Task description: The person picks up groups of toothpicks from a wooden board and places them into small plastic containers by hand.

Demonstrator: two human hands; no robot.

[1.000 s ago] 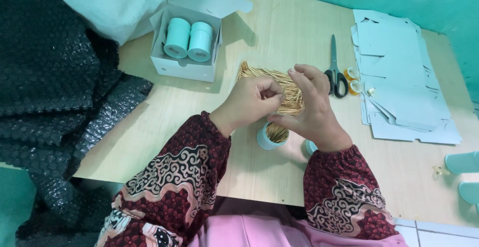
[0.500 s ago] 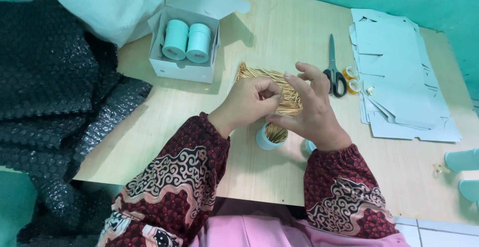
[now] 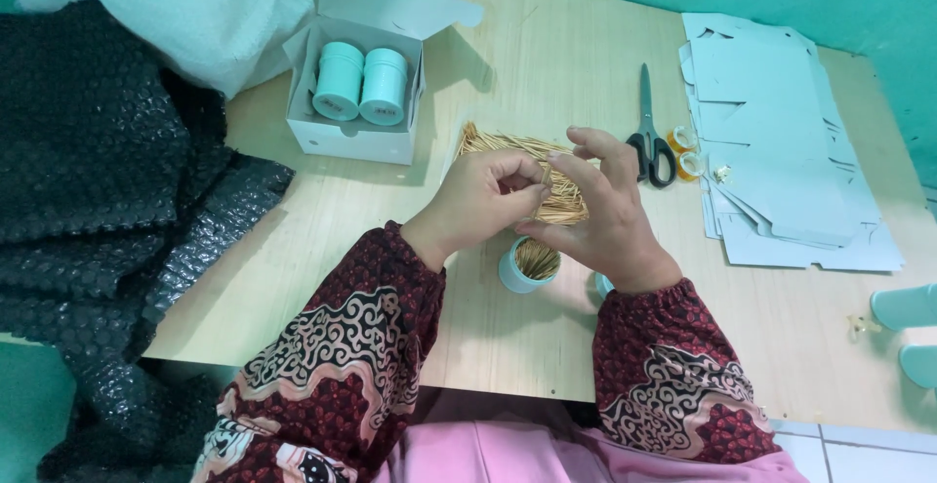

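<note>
- The pile of thin straw-coloured sticks (image 3: 547, 176) lies on the wooden table (image 3: 547, 63) just past both hands, its long axis running roughly from 10 o'clock to 4 o'clock.
- The left hand (image 3: 483, 200) is curled nearly closed, thumb and forefinger pinched together at the near edge of the pile; it seems to grip a few sticks, though they are too fine to be sure.
- The right hand (image 3: 605, 215) is half open, fingers spread over the pile's 4 o'clock end, its fingertips meeting the left hand's pinch.
- The small teal cup (image 3: 527, 266), already holding sticks upright, stands at 6 o'clock from the pinch, just beneath both hands and about equally near each.
- Farther out: a white box (image 3: 356, 137) with two teal containers (image 3: 361, 81) at 10 o'clock, scissors (image 3: 649, 132) and flat card blanks (image 3: 781, 151) at 2 o'clock, black bubble wrap (image 3: 107, 200) at 9 o'clock.
</note>
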